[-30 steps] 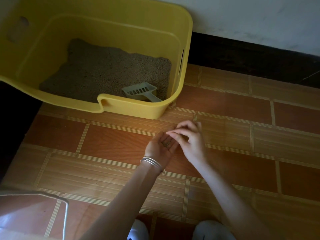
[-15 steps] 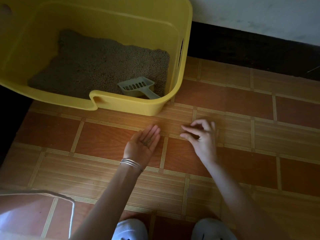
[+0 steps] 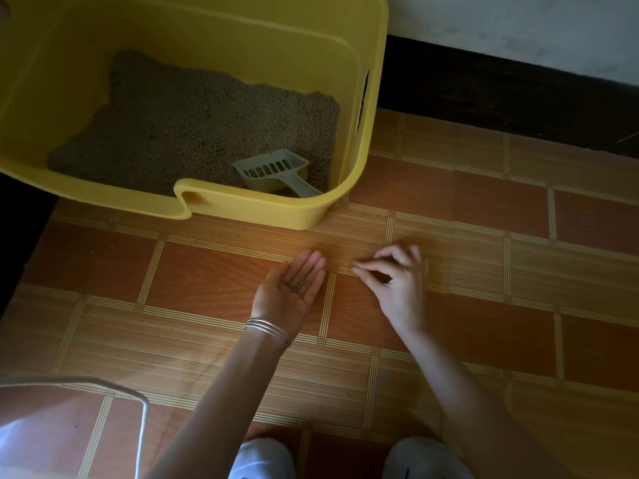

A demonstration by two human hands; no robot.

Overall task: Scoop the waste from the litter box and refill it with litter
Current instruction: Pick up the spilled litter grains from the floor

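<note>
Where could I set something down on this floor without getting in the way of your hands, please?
Bare orange floor tiles lie right of the yellow plastic litter box, up to the dark skirting. Another free patch sits between the box's front wall, the left hand and the white bag. Crowded: around the right hand and by the white shoes.

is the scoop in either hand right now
No, the scoop lies untouched inside the yellow litter box.

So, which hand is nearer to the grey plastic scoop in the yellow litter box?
Left. The left hand, palm up, is directly in front of the grey plastic scoop; the right hand is farther off to its right.
</note>
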